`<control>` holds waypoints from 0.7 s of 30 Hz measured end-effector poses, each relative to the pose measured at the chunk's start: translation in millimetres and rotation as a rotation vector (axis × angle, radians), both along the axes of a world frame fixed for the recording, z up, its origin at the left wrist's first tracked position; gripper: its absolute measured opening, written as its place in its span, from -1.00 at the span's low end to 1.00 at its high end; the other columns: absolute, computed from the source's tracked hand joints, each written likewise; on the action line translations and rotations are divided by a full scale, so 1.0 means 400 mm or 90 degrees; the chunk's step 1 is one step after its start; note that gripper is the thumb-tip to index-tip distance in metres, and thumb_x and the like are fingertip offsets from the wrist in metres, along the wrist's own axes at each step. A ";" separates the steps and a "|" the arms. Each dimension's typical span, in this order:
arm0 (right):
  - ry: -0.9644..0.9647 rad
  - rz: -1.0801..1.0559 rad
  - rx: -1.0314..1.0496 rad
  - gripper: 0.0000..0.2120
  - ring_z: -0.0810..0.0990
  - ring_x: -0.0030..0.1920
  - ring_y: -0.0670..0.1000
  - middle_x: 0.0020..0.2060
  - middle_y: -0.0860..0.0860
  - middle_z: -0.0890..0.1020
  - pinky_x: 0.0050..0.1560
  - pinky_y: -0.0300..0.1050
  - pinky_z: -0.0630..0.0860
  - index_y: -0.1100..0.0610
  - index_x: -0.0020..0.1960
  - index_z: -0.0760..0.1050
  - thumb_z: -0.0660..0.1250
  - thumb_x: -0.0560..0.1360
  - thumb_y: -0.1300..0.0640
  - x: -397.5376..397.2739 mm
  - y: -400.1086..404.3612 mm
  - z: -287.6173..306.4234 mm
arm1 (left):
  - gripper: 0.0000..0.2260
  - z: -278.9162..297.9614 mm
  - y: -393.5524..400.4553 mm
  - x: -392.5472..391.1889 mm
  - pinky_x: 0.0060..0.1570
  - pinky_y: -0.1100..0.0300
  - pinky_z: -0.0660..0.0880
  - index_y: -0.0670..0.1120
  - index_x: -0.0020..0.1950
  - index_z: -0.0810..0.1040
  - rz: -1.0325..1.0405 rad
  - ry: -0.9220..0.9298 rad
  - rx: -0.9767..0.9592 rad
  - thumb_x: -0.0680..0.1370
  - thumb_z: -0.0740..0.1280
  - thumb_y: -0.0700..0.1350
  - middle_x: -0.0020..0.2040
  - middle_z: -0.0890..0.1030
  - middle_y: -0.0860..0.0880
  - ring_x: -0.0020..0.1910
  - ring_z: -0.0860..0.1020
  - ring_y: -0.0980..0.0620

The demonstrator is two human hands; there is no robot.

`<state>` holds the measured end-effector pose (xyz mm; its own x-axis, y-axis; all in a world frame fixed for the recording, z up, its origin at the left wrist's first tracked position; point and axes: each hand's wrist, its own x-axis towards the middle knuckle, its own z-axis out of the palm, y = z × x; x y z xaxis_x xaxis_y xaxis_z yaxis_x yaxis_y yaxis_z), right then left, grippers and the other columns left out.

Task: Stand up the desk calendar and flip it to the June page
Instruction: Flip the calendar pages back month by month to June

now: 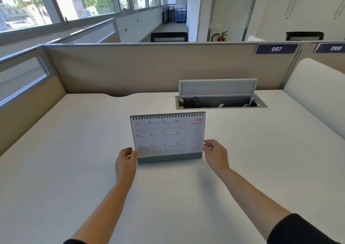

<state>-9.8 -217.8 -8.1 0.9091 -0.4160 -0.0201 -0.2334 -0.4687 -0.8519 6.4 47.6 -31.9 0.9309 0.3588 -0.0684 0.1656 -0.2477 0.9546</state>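
desk calendar (pixel 168 137) upright, year page showing | left hand (pixel 125 162) pinches its lower-left edge | right hand (pixel 216 155) at lower-right edge — grip unclear

You see the calendar (pixel 168 135) as matt paper pages on a metal wire spiral, with a grey card base; the desk (pixel 74 150) looks smooth, matt white; the partition (pixel 130 68) looks like beige cloth.

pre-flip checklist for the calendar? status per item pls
1. Desk calendar upright on desk: ok.
2. Page showing is June: not ok, it is the 2026 year overview.
3. Left hand on the lower left corner: ok, fingertips touch it.
4. Right hand at the lower right edge: contact cannot tell.
5. Spiral binding on top, free to turn: ok.
6. Open cable box behind, apart from the calendar: ok.
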 end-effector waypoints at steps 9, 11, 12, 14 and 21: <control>-0.039 0.009 0.007 -0.66 0.59 0.07 0.07 0.09 0.09 0.63 0.00 -0.22 0.41 0.18 0.14 0.52 0.11 0.48 0.39 -0.028 0.017 -0.010 | -0.76 0.019 -0.019 -0.037 -0.02 0.18 0.46 -0.11 0.18 0.54 0.013 -0.011 0.017 0.53 0.23 -0.18 0.03 0.59 -0.02 -0.02 0.53 -0.01; -0.040 0.007 0.012 -0.67 0.59 0.05 0.07 0.09 0.09 0.63 0.01 -0.19 0.44 0.18 0.14 0.52 0.11 0.48 0.38 -0.030 0.016 -0.009 | -0.76 0.021 -0.020 -0.042 -0.03 0.20 0.45 -0.10 0.18 0.54 0.018 -0.007 0.020 0.54 0.23 -0.17 0.04 0.60 -0.02 -0.03 0.53 0.00; -0.041 0.004 0.014 -0.67 0.58 0.05 0.06 0.09 0.09 0.63 0.02 -0.18 0.45 0.18 0.14 0.52 0.12 0.49 0.38 -0.030 0.017 -0.008 | -0.76 0.023 -0.020 -0.044 -0.04 0.21 0.45 -0.10 0.17 0.55 0.022 -0.006 0.022 0.54 0.23 -0.17 0.04 0.60 -0.01 -0.04 0.53 0.01; -0.039 -0.003 0.011 -0.70 0.56 -0.01 0.02 0.08 0.08 0.64 -0.01 -0.19 0.44 0.18 0.15 0.53 0.14 0.49 0.35 -0.035 0.016 -0.007 | -0.77 0.025 -0.021 -0.047 -0.05 0.24 0.43 -0.09 0.16 0.56 0.025 -0.003 0.025 0.54 0.22 -0.18 0.02 0.59 0.00 -0.07 0.52 0.03; -0.069 -0.028 0.043 -0.91 0.54 -0.27 0.00 -0.32 -0.04 0.60 -0.33 -0.30 0.37 0.12 -0.23 0.51 0.42 0.37 0.18 -0.053 0.012 0.013 | -0.78 0.024 -0.021 -0.048 -0.06 0.25 0.43 -0.09 0.10 0.57 0.031 -0.007 0.010 0.54 0.17 -0.19 -0.03 0.59 0.01 -0.04 0.52 0.00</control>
<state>-30.9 -213.2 -3.1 0.8881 -0.4571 0.0479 -0.1575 -0.4006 -0.9026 -13.0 39.3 -22.3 0.9130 0.4046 -0.0515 0.1667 -0.2549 0.9525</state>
